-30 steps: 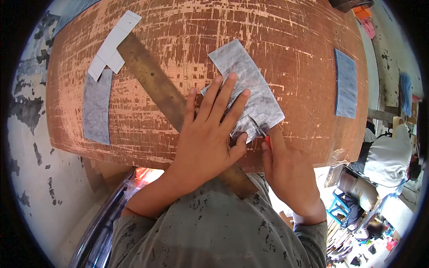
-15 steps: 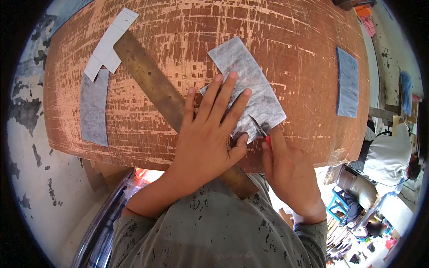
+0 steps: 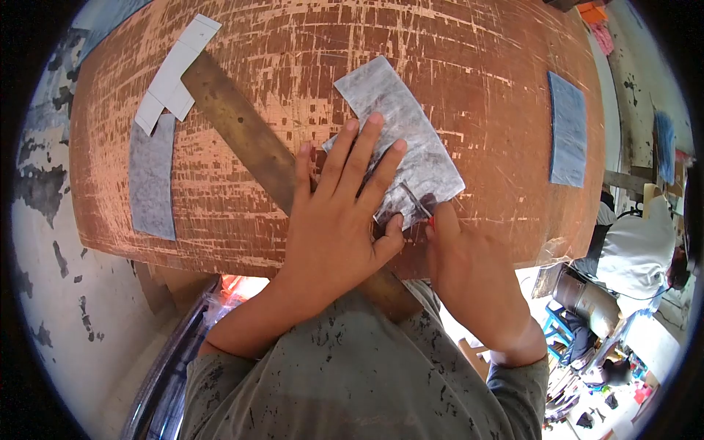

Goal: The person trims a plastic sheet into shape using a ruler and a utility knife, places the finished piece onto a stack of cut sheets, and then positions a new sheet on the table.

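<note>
A mottled grey sheet (image 3: 411, 139) lies aslant on the scratched brown table. My left hand (image 3: 341, 213) rests flat on its left part with the fingers spread, and its palm also covers part of a long brownish metal bar (image 3: 242, 121). My right hand (image 3: 473, 271) is closed round the red handle of a cutting tool (image 3: 416, 200). The tool's thin dark blade lies over the lower part of the sheet, just right of my left thumb. Most of the handle is hidden in my fingers.
White pattern pieces (image 3: 176, 73) touch a narrow grey strip (image 3: 152, 180) at the table's left. A blue-grey stack (image 3: 567, 130) lies near the right edge. Beyond that edge are a person in white (image 3: 634, 253) and a blue stool (image 3: 559, 326).
My right hand and the cutting tool have moved slightly up and left over the sheet. My left hand stays flat, shifted a little left in view along with the sheet.
</note>
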`<move>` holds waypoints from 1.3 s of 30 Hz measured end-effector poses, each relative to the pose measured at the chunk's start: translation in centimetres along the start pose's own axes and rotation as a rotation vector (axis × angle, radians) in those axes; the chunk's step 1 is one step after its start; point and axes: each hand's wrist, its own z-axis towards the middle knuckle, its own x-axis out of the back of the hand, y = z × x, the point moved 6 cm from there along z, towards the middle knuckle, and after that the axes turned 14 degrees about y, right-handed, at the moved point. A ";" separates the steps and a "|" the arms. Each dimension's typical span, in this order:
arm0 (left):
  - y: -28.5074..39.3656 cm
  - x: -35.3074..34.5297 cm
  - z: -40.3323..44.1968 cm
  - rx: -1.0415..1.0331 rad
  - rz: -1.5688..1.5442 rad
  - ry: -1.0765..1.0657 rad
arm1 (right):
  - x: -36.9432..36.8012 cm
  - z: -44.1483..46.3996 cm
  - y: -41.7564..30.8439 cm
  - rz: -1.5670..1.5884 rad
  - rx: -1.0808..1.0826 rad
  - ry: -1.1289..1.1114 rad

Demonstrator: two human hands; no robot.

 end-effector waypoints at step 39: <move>-0.1 0.1 -0.5 -0.048 0.004 0.107 | 0.0 -1.0 0.1 0.080 -0.022 0.227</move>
